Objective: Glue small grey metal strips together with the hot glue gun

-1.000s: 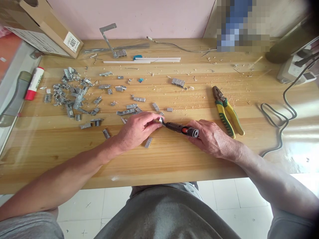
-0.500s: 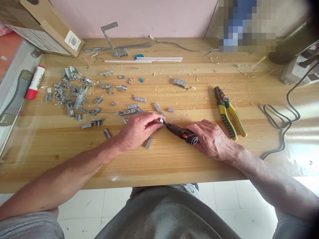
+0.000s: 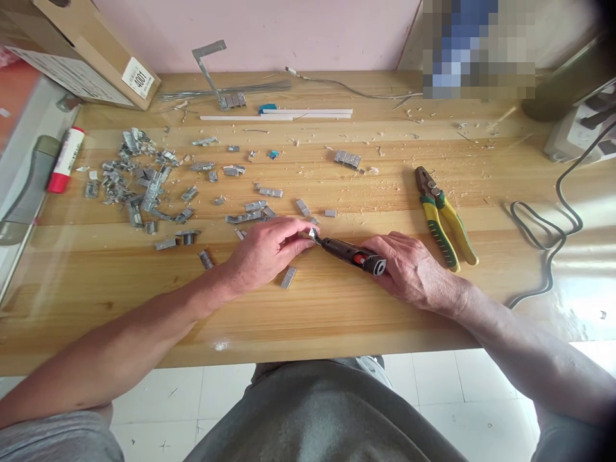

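Note:
My left hand [image 3: 269,253] pinches a small shiny silver piece [image 3: 312,233] between thumb and fingertips, just above the table. My right hand [image 3: 409,268] is wrapped round a black gun-shaped hand tool [image 3: 344,251] with a narrow tip and an orange-red part near its back end. The tool's tip meets the silver piece, or lies right at it; its kind I cannot make out for certain. Loose silver blocks lie close by, one silver block [image 3: 289,277] just below my left hand and another [image 3: 303,206] beyond my fingers.
Pliers with yellow-green handles [image 3: 440,221] lie to the right, near a grey cable [image 3: 548,256]. A heap of silver scraps [image 3: 139,173] and a red-white marker [image 3: 66,160] are at left. White strips [image 3: 308,113] and a cardboard box [image 3: 110,58] sit at the back.
The black tool's back end has shifted very slightly to the right. Both hands keep their grip, and the silver piece stays at the tool's tip.

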The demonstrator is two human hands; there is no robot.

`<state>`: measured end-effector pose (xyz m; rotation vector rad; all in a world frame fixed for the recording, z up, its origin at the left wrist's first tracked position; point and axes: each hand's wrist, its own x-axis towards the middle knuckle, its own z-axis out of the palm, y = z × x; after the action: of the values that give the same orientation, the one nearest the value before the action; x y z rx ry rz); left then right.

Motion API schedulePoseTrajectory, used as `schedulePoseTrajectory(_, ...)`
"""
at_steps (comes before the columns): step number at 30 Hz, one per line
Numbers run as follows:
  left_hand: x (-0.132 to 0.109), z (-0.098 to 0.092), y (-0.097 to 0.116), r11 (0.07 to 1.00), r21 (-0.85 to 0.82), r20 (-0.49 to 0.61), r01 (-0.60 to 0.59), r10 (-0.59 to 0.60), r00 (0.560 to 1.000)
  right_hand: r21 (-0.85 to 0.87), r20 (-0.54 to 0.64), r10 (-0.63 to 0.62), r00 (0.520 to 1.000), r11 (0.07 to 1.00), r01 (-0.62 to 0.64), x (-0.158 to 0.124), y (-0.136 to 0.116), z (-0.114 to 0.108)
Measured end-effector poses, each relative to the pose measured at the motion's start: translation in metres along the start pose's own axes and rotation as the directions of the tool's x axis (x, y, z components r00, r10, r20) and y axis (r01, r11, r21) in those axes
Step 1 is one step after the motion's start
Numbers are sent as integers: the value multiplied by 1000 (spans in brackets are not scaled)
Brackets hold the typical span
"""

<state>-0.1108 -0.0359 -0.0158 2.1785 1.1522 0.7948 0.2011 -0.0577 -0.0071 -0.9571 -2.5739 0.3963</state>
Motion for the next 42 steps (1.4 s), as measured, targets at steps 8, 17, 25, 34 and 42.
schedulePoseTrajectory(8,0,0,1,1000,3,-2,-5,5,1000,66,31,-9,999,998,7,2,0,-4)
schedulePoseTrajectory(17,0,1,-1,1000,-5,-7,-16,16,1000,88,131,79,988,992,-91,3,0,-9)
schedulePoseTrajectory(25,-1,1,-2,1000,0,-10,-19,19,1000,51,69,46,997,997,-50,2,-2,-8)
schedulePoseTrajectory(34,-2,0,-2,1000,-11,-6,-27,27,1000,66,106,56,993,996,-63,3,-2,-8)
schedulePoseTrajectory(42,0,-1,1,1000,-4,10,15,-15,1000,60,57,15,998,998,-18,3,-2,-5)
